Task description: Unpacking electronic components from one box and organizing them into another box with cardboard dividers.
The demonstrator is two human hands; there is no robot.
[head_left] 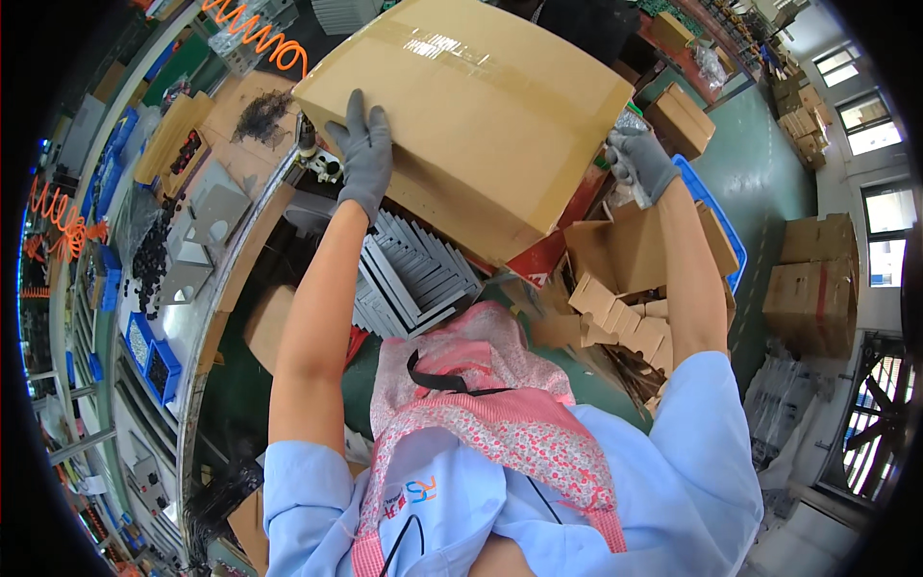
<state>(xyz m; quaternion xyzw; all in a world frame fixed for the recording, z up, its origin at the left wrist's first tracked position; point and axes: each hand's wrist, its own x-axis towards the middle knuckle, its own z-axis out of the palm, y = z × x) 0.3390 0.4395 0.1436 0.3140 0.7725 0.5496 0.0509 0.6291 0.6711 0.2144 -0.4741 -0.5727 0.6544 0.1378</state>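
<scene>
A large closed cardboard box (481,106) with clear tape along its top stands tilted in front of me. My left hand (365,159), in a grey glove, lies against its near left side with the fingers stretched and spread. At the box's right end, my right hand (642,163), also gloved in grey, is closed with its fingers curled. Something clear and shiny shows at those fingers; I cannot make out what it is. Below the box, grey metal panels (409,274) are stacked in a slanted row.
To the left runs a workbench with grey brackets (219,207), black small parts and blue bins (152,356). An open carton (620,250) holding cardboard pieces stands at the right by a blue crate (716,216). Brown cartons (812,288) stand farther right near the wall.
</scene>
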